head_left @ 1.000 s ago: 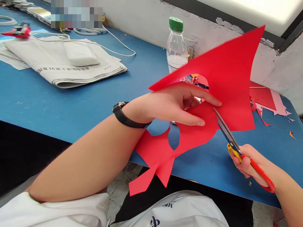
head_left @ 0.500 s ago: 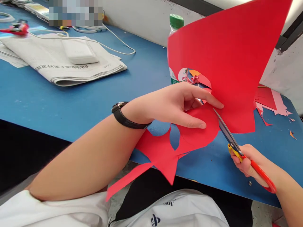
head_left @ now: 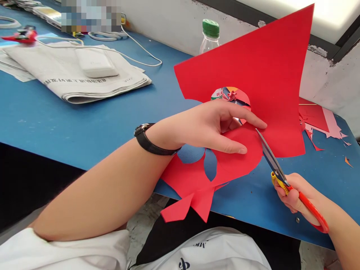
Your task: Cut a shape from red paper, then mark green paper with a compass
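Observation:
My left hand (head_left: 206, 123) holds a large sheet of red paper (head_left: 264, 75), with thumb and index finger stretched over it and the other fingers bent, partly hidden. Leaf-shaped and rounded holes run through the sheet, and its upper part rises up at a tilt. Lower strips hang over the table's front edge. My right hand (head_left: 298, 191) is closed around scissors (head_left: 270, 153) with red and yellow handles. Their blades look nearly together, with the tips at the cut edge of the paper, close to my left index finger.
Behind the sheet stands a green-capped bottle (head_left: 210, 33), partly covered. Red and pink paper scraps (head_left: 315, 116) lie at the right of the blue table (head_left: 118, 123). Folded newspaper (head_left: 112, 88) with a white box (head_left: 97, 63) on it and a white cable are at the left.
The upper part of the red sheet has swung left and lower, uncovering more of the wall. A hanging strip has folded shorter. Both hands stay almost in place.

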### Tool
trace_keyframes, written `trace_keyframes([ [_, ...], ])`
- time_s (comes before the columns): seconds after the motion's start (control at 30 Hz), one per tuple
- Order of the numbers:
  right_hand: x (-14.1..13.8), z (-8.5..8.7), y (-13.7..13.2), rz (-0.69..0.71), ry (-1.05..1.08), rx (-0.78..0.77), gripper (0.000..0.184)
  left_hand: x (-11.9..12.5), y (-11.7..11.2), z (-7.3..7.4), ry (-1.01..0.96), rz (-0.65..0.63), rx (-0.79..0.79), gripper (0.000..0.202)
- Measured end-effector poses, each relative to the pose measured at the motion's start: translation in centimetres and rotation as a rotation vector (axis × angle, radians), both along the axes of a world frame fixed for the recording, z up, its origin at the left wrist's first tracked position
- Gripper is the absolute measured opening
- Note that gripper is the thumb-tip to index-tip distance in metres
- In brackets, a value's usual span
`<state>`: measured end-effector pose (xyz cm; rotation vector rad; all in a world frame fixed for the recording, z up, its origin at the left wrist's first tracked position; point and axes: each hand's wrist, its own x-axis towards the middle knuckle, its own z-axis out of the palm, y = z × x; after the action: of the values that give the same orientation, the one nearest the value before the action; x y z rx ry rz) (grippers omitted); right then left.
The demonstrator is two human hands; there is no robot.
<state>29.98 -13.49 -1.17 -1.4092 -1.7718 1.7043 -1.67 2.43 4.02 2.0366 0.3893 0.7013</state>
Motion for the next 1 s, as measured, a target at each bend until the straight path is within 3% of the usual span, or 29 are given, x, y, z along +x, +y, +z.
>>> trace_keyframes([
  [1.0,0.5,-0.1,-0.4,-0.033,-0.067,-0.037,0.080,0.5,-0.8,1.1,-0.033,-0.068,-0.153,0.045],
])
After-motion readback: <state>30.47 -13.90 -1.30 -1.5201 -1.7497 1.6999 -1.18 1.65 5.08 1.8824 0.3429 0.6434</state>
